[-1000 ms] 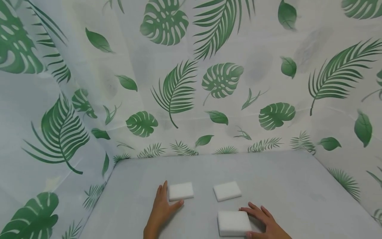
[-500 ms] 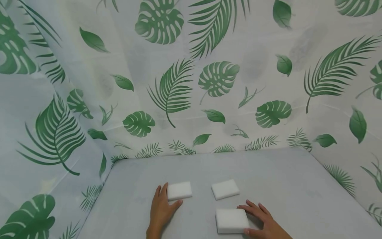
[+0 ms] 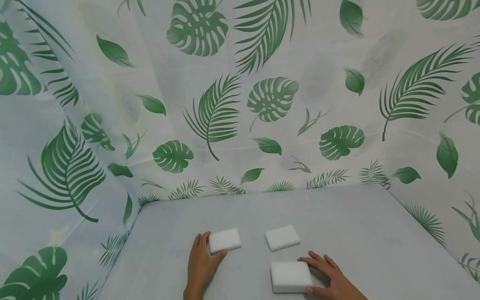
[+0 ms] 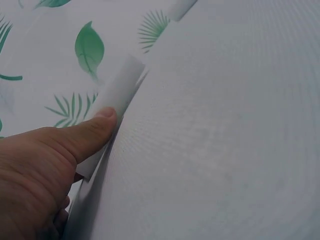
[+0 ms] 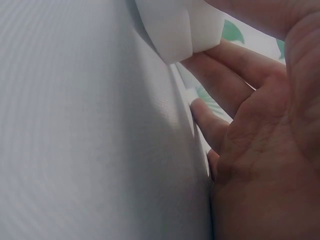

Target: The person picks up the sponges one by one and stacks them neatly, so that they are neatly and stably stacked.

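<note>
Three white foam sponge shapes show on the grey tabletop in the head view. My left hand point(image 3: 202, 263) is at the left flat sponge point(image 3: 226, 240), with the thumb on its near edge and the fingers at its left side. The left wrist view shows the thumb pressed to this sponge point(image 4: 117, 105). My right hand point(image 3: 331, 278) holds a thicker sponge stack point(image 3: 290, 276) at its right end, thumb in front and fingers behind. A seam between two layers of the stack point(image 5: 190, 30) is visible in the right wrist view.
Another flat sponge point(image 3: 282, 238) lies at the back, right of the left sponge and behind the stack. The grey tabletop point(image 3: 337, 216) meets white cloth walls point(image 3: 240, 166) with green leaf prints at the back and sides.
The left sponge has turned slightly, and my left thumb has come in against its near edge. My right hand stays at the stack. The head view has shifted a little.
</note>
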`<state>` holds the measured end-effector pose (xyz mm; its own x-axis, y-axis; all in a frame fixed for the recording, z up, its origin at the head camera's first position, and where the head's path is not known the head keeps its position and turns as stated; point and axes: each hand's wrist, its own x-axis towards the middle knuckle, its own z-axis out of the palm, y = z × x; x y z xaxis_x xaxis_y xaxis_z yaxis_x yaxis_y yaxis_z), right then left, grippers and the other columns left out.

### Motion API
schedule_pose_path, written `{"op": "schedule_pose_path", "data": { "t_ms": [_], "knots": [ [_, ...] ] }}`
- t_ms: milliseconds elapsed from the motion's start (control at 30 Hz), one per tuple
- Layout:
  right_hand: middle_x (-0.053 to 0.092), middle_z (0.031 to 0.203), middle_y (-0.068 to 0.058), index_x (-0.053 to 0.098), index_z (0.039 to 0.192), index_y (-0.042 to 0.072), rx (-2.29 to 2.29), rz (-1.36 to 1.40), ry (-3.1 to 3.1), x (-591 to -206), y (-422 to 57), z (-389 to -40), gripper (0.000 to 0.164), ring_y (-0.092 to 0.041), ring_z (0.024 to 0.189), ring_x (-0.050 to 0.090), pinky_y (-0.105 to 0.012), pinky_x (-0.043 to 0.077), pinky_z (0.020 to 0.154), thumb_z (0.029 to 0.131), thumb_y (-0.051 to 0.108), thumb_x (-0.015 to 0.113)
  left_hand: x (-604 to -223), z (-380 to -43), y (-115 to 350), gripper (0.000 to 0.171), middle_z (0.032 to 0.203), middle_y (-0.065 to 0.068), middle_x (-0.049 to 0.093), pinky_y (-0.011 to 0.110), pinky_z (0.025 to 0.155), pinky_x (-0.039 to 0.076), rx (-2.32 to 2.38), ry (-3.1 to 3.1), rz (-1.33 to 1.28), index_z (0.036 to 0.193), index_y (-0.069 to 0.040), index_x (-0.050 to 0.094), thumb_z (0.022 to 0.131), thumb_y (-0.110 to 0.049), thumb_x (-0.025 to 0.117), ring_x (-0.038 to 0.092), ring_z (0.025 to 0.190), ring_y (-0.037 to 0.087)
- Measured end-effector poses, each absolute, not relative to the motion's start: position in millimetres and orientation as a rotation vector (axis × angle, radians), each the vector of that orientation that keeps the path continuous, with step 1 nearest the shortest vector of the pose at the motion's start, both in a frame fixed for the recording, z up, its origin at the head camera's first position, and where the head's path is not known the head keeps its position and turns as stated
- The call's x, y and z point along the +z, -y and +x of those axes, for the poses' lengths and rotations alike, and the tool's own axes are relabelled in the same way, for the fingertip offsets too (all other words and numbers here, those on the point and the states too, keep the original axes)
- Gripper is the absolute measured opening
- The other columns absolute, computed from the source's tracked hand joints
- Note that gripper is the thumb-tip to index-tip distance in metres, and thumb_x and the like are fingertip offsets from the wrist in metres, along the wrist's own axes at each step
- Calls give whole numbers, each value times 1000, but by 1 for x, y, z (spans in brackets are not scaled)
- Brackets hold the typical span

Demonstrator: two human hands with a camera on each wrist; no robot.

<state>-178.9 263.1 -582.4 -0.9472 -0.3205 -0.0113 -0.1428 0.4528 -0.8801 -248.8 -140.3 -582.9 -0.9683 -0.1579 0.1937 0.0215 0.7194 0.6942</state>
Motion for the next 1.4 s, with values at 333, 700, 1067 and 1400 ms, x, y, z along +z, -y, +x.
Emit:
{"op": "schedule_pose_path", "data": {
  "t_ms": [333,700,1067,1400],
  "knots": [
    [37,165,-28,62,148,29,-1532,-393,-2493,-579,-263,-176,60,-61,154,7,0,-6,99,91,35,83,-580,-246,143,83,151,36,49,71,115,34,-1248,2662,113,146,1,53,84,-38,93,41,143,59],
    [36,166,-28,62,149,29,-1497,-367,-2524,-573,-262,-174,60,-59,155,5,-45,-6,125,93,36,83,-558,-241,128,80,142,21,58,66,109,41,-1439,2534,-98,145,0,54,86,-39,91,49,134,43],
    [34,167,-27,62,149,29,-1366,-296,-2579,-570,-259,-172,63,-61,153,3,-85,13,112,91,43,84,-529,-226,98,77,144,13,57,63,107,43,-1510,2507,-227,145,-6,54,87,-40,90,53,131,34],
    [33,168,-27,61,151,27,-1255,-188,-2595,-564,-253,-174,68,-63,153,4,-88,16,109,90,47,85,-515,-211,63,81,151,12,52,65,110,41,-1594,2559,-387,151,-8,51,90,-48,86,50,137,34]
  ]
}}
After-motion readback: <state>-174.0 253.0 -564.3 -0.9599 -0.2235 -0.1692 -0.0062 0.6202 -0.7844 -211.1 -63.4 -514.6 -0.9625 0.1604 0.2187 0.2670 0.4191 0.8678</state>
